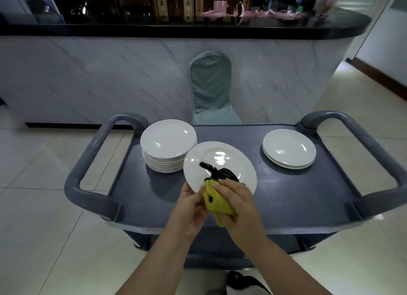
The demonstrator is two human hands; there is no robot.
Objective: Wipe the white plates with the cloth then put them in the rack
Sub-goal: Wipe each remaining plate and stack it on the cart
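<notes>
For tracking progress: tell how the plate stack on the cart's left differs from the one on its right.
The left stack is tall, many plates; the right stack is low, two or three. The held plate overlaps the left stack's edge; the right stack stands unobstructed. Both are white round plates on the grey cart.

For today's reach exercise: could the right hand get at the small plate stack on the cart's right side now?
Probably yes: only bare cart top lies between the right hand and the small plate stack, but that hand grips the yellow cloth, so it is busy.
</notes>
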